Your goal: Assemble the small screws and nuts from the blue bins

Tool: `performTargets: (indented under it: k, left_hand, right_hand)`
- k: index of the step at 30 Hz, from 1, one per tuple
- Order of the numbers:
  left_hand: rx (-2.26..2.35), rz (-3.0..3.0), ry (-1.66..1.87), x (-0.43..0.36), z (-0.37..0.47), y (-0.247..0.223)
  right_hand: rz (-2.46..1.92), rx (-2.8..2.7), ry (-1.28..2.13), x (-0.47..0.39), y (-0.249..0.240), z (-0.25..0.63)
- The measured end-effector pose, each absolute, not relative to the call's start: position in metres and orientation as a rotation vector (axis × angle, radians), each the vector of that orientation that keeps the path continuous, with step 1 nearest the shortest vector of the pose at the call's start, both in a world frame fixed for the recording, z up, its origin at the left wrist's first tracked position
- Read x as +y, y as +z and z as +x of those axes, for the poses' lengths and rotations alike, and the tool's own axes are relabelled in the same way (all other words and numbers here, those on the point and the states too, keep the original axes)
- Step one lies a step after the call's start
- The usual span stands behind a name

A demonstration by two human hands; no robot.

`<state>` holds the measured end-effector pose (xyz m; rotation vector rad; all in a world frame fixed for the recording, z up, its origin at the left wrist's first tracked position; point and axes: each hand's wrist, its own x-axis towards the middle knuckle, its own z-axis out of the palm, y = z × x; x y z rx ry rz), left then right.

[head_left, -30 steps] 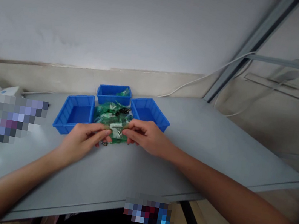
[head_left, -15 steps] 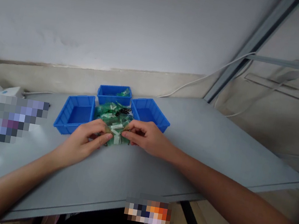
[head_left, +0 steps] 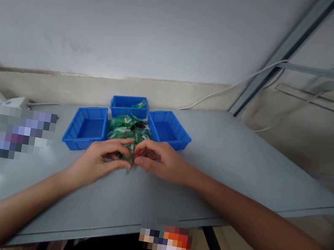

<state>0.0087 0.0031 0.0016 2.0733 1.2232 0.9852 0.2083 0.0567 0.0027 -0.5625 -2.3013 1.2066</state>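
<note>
My left hand pinches the edge of a small green see-through plastic bag between thumb and fingers. From the other side, my right hand has its curled fingertips closed on the same bag. The bag stands narrow between the two hands, and the fingers hide much of it. Just beyond lies a pile of green plastic bags with white and black pieces showing; their exact kind is too small to make out.
Blue plastic bins stand left, behind and right of the pile. The back bin holds some green plastic. A white power strip and a blurred-out item lie on the left of the grey table. A metal post rises behind.
Both hands have come closer together and slightly nearer to me. The bag between them, spread flat before with white pieces showing, is now narrow and upright.
</note>
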Motion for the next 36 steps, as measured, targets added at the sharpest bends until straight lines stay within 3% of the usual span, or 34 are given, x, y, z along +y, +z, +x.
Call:
performTargets:
  k: [11, 19, 27, 36]
  left_hand:
    - [1.172, 2.384, 0.973, 0.002, 0.005, 0.001]
    - [1.290, 1.860, 1.188, 0.001, 0.011, 0.007]
    - [1.435, 2.045, 1.193, 0.002, 0.009, 0.012]
    - [1.348, 1.830, 1.175, -0.002, 0.007, 0.012]
  right_hand:
    - [-0.566, -2.247, 1.183, 0.060, -0.002, 0.208]
    - [-0.633, -2.211, 1.092, 0.067, -0.004, 0.210]
    - [-0.727, -2.204, 0.863, 0.068, -0.001, 0.208]
    - [-0.609, -2.096, 1.268, 0.071, -0.002, 0.211]
